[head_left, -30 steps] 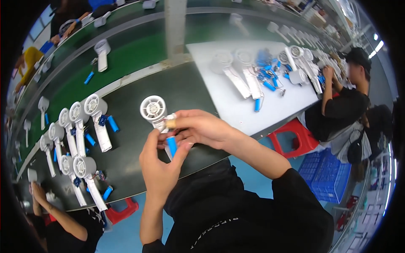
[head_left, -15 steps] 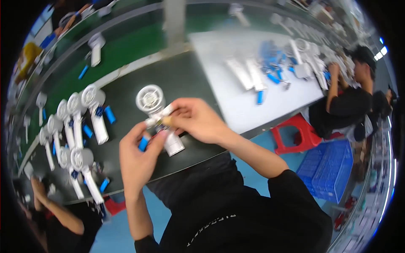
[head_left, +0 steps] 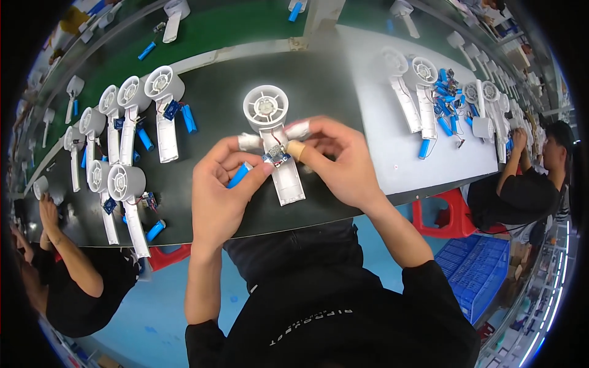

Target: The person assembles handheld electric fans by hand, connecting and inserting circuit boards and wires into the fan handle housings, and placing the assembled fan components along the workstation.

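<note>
A white handheld fan (head_left: 265,107) lies in front of me, its round head away from me and its open handle shell (head_left: 289,186) toward me. My left hand (head_left: 216,190) is closed around a blue cylindrical battery (head_left: 240,175), and its thumb tip presses a small circuit board (head_left: 276,156) over the handle. Thumb and index of my right hand (head_left: 348,164) close in on the board from the other side. White covers wrap both index fingertips; a tan one is on my right thumb. Thin wires run from the fan's neck to the board.
Several similar fans (head_left: 127,183) with hanging batteries lie at left. On a white sheet (head_left: 392,156) at right are more fans and a heap of blue batteries (head_left: 446,101). Co-workers sit on both sides. A red stool (head_left: 429,214) and a blue crate (head_left: 469,270) stand at right.
My view has shifted, so the bench sits differently in the picture. Both hands stay at the fan's neck; the circuit board now shows more plainly between the fingertips.
</note>
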The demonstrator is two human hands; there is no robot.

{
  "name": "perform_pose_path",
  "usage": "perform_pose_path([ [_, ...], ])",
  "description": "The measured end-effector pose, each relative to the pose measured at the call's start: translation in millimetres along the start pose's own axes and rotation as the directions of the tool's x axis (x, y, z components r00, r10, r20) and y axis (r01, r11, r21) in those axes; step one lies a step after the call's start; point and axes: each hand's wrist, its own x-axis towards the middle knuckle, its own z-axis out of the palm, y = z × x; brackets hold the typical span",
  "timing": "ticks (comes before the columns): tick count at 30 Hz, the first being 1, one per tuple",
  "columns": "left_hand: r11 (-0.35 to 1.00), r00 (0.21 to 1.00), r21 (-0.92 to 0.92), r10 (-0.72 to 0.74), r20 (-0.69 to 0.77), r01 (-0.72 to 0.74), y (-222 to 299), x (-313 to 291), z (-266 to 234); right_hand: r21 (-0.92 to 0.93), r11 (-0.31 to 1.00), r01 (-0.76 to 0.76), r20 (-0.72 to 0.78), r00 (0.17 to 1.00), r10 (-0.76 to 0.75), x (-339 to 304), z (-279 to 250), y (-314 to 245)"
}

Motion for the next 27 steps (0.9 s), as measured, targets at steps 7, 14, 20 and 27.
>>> perform_pose_path([
  [7, 0.995, 0.994, -0.003, 0.105, 0.008, -0.105, -1.5, 5.3, -2.2, -0.515, 0.622, 0.589, 0.266, 0.8, -0.538, 9.3, -11.2, -6.3],
  [14, 0.988, 0.99, 0.059, 0.141, 0.029, -0.142, -0.3, 9.0, -5.2, -0.605, 0.422, 0.675, 0.317, 0.69, -0.65, 14.3, -12.4, -1.5],
  [20, 0.978, 0.978, 0.052, 0.199, 0.064, -0.202, -5.2, 15.0, -9.5, -0.541, 0.494, 0.68, 0.309, 0.707, -0.636, 20.7, -11.5, 0.5],
  [27, 0.856, 0.925, 0.392, 0.379, -0.033, -0.337, -17.0, 8.3, -2.1, -0.505, 0.493, 0.708, 0.342, 0.689, -0.639, 29.5, -17.1, -1.0],
])
